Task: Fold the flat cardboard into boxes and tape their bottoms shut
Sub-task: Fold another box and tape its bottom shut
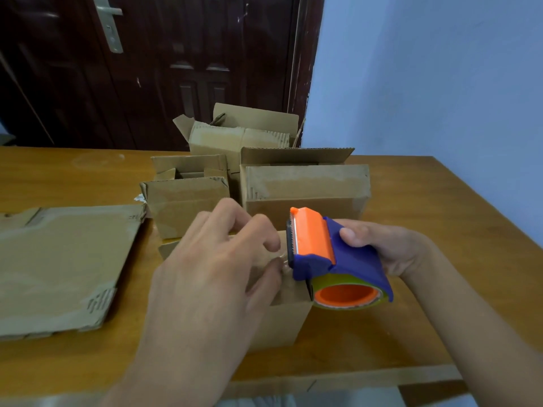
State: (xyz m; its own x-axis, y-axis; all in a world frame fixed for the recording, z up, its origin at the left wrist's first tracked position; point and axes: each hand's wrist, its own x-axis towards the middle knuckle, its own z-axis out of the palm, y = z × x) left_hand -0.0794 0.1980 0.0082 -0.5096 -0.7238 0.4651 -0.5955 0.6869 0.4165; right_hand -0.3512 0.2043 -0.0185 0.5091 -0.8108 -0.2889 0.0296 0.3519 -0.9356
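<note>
head | looks forward-down — close over table (door beyond)

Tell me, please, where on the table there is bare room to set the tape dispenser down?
Bare wood lies right of the large box, out to the table edge, and at the far left corner behind the flat cardboard. The middle is crowded: boxes stand close together, and both hands work over the near box.

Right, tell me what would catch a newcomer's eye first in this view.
The blue and orange tape dispenser, gripped in the right hand at centre right, stands out against all the brown. The left hand pinches at its cutter end, over a small cardboard box. Behind stand several folded boxes, and flat cardboard lies at left on the wooden table.
</note>
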